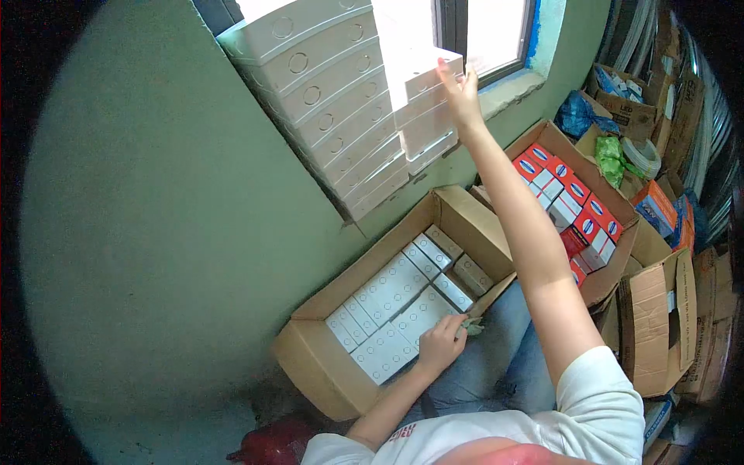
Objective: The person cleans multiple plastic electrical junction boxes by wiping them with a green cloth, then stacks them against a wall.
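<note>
Below-right of the grip of the right hand (463, 97) sits an open brown cardboard carton (607, 280) of red-and-white packets (573, 203), a crumpled green plastic bag (610, 155) beyond it.

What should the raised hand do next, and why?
Likely close the right hand around the top white box on the windowsill stack and lift it clear: its fingers lie open against it, not gripping.
</note>
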`<state>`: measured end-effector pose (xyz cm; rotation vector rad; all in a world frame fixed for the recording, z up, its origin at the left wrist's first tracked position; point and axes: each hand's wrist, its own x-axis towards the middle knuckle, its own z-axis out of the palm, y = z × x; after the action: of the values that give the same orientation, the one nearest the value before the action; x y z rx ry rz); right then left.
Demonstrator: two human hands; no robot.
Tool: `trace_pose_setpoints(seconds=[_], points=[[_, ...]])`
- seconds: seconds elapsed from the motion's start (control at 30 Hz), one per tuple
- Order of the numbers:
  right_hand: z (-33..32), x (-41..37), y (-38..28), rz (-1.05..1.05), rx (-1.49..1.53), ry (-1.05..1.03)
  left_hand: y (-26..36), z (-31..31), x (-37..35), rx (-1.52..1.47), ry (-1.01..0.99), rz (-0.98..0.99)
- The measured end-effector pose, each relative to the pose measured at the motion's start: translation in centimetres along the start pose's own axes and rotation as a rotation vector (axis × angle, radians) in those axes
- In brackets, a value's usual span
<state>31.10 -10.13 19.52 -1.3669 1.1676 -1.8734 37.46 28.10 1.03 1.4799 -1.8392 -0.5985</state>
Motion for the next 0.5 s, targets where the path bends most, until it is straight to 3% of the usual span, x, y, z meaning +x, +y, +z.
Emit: trace_pose_setpoints(seconds=[0.07, 0.5], points=[[-0.9, 0.0, -3.1, 0.283, 0.29, -0.175, -0.1, 0.0, 0.2, 0.001, -0.002, -0.004], [1.0, -0.5, -3.3, 0.116, 0.074, -0.109, -0.1, 0.1, 0.1, 0.012, 0.006, -0.005]])
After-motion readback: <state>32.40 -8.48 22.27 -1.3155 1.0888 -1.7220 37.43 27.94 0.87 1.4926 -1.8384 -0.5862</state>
